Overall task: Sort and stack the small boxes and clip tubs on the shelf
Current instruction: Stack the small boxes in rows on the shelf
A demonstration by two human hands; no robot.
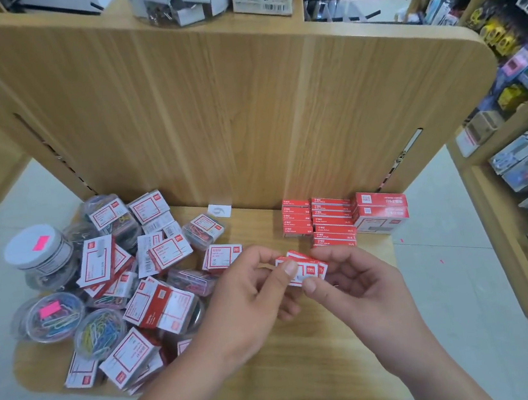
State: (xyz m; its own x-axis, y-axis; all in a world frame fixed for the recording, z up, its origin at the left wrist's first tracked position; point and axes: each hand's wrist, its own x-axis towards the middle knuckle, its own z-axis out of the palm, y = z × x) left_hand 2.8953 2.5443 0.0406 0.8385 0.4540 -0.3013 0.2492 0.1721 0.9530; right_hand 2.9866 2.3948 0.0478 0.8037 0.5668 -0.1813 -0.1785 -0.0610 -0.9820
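Red-and-white boxes (165,300), clear clip tubs (100,332) in a left heap — tidy red stacks (332,221) back right

Perhaps two small boxes (311,265) over shelf (309,348)

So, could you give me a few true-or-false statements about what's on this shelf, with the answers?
1. The left hand and right hand both hold small red-and-white boxes. True.
2. The red boxes at the back right lie in a loose heap. False: they stand in neat stacks.
3. The clip tubs lie jumbled on the left of the shelf. True.
4. The white-lidded tub bears a green sticker. False: its sticker is pink.
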